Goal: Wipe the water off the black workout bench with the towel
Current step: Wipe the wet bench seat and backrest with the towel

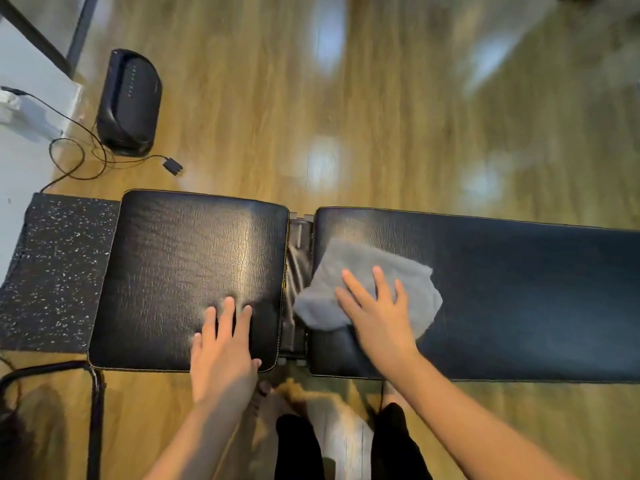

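The black workout bench lies across the view in two padded parts: a square seat pad [173, 265] on the left and a long back pad [519, 299] on the right, with a metal gap between them. A grey towel [412, 275] lies bunched on the left end of the long pad. My right hand [377, 317] presses flat on the towel, fingers spread. Resting flat on the near right corner of the seat pad is my left hand [225, 344], holding nothing. The frame is blurred and I can make out no water drops.
A black speaker-like device [130, 102] stands on the wooden floor at the back left, with thin cables [104, 161] trailing beside it. A speckled rubber mat [59, 268] lies left of the bench. A black metal tube frame [93, 410] sits near left. My legs stand below the bench gap.
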